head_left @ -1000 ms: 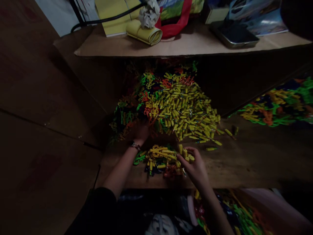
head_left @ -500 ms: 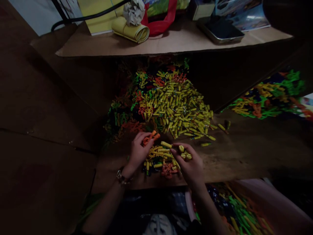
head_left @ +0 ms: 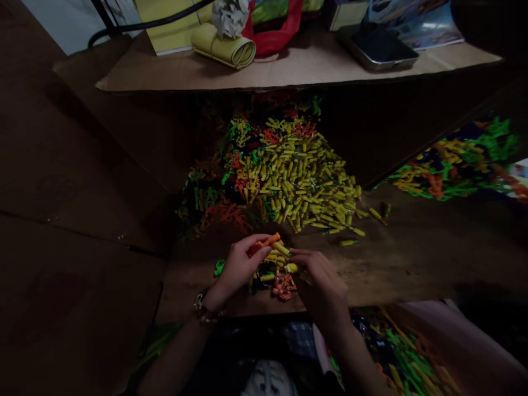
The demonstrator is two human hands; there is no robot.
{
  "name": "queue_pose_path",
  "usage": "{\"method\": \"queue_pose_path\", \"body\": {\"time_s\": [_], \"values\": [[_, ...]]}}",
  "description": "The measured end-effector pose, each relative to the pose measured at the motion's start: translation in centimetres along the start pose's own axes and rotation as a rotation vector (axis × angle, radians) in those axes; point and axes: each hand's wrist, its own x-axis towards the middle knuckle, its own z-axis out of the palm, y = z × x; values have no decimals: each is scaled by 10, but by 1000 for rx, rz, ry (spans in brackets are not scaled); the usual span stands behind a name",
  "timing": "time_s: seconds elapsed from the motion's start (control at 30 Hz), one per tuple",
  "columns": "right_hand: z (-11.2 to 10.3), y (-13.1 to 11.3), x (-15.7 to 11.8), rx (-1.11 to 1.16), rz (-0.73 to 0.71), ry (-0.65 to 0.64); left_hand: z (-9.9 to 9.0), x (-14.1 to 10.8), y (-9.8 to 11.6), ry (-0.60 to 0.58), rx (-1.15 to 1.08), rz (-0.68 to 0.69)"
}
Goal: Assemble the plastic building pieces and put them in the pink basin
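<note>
My left hand [head_left: 239, 263] is closed round an orange plastic piece [head_left: 271, 240] with slim limb-like parts. Pinched at the fingertips of my right hand [head_left: 325, 279] is a small yellow cylinder-shaped piece [head_left: 282, 249], its far end up against the orange one. Another yellow piece [head_left: 291, 268] shows under the right fingers; the rest of that grip is hidden. Below both hands lies a small heap of yellow and dark pieces, with a clump of orange pieces [head_left: 284, 287] at its front. A bright green piece [head_left: 219, 267] lies left of it.
A large pile of yellow pieces [head_left: 305, 181] spreads beyond my hands, mixed with green and orange ones at left. A cardboard shelf [head_left: 289, 74] overhangs it, carrying a yellow roll [head_left: 225, 48] and a dark metal tin [head_left: 383, 49]. More coloured pieces [head_left: 449, 165] lie at right.
My hands have come together: the left moved right with the orange piece, and the right brought the yellow piece to it. The right hand has turned over, covering its other pieces.
</note>
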Motion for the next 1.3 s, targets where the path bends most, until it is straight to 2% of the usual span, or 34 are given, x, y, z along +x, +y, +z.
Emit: {"method": "queue_pose_path", "body": {"time_s": [0.13,0.23,0.3,0.43,0.47,0.6,0.67,0.77,0.83,0.9,0.97,1.1,1.2,1.3], "values": [[-10,13,7,86,-66,-126,-13,0,0,-254,53,-33],[-9,32,6,182,63,-204,-16,4,-5,-367,67,-49],[-4,46,1,195,218,-224,-17,14,-13,-340,118,-9],[5,65,-9,85,536,-138,-28,45,-39,-13,510,34],[5,67,-11,53,592,-98,-33,53,-45,9,597,49],[3,68,-14,82,632,47,-50,72,-62,-126,962,206],[2,67,-15,159,645,29,-53,73,-65,-166,1065,246],[1,65,-16,292,721,-55,-51,66,-65,-160,993,263],[1,60,-15,411,772,-62,-45,57,-61,-80,831,221],[3,52,-11,520,808,-9,-37,45,-53,26,642,140],[5,41,-7,590,810,76,-27,33,-43,51,452,66],[10,19,0,569,705,216,-10,12,-25,-85,148,-18],[12,11,1,403,562,256,-7,5,-18,-117,104,-57],[10,9,-1,233,431,235,-7,3,-15,-128,124,-45]]}}
